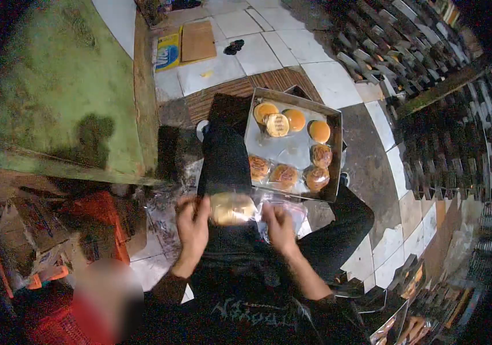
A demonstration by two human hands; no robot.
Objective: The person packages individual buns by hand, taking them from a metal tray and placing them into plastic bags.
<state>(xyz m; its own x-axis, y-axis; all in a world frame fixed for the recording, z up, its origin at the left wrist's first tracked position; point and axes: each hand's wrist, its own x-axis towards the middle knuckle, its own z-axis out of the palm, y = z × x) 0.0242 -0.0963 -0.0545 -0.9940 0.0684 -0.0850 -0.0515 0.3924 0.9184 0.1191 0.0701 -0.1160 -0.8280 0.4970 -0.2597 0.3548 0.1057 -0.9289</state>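
A round, pale-golden bun in clear plastic wrap is held above my lap, blurred by motion. My left hand grips its left edge between thumb and fingers. With fingers pinched together, my right hand holds the gathered end of the plastic bag at the bun's right side. Under and beside the right hand lie more clear plastic bags. Just beyond, a metal tray rests by my legs. It carries several plain golden buns and several wrapped buns with dark markings.
A green board stands at left. Cardboard and a yellow-blue packet lie on the tiled floor ahead. Stacks of dark trays rise at right. Boxes and orange plastic sit at lower left, near a person in red.
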